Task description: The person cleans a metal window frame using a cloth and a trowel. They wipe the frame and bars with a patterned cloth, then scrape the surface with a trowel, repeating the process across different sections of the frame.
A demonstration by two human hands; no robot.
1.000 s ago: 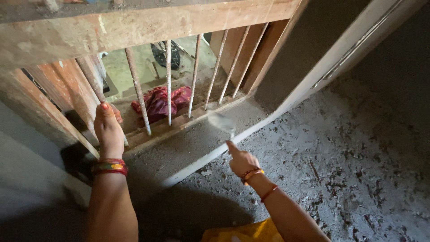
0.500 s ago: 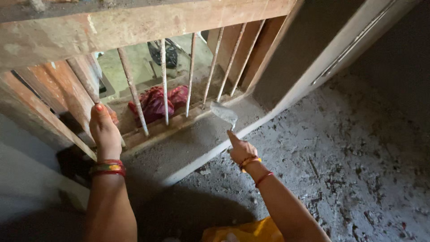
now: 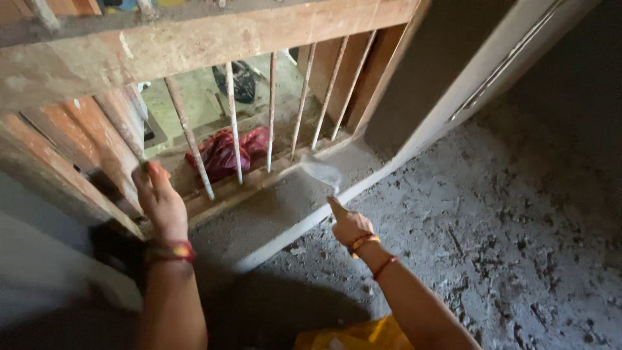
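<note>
My right hand point(image 3: 350, 223) grips the handle of a small metal trowel point(image 3: 319, 172). Its blurred blade lies over the wet grey cement of the window sill point(image 3: 272, 207). My left hand point(image 3: 159, 201) holds the lower left corner of the wooden window frame point(image 3: 214, 39), beside the leftmost iron bar point(image 3: 126, 133). Both wrists wear red and gold bangles. Several thin iron bars point(image 3: 233, 123) stand upright in the frame above the sill.
A red cloth bundle point(image 3: 223, 152) and a dark bag point(image 3: 243, 81) lie on the ground outside the bars. The rough grey cement wall point(image 3: 505, 220) spreads to the right. A pale sloping edge point(image 3: 453, 110) borders the opening. Yellow cloth point(image 3: 353, 337) shows at the bottom.
My right hand has carried the trowel up and to the right along the sill. My left hand has kept its hold on the frame.
</note>
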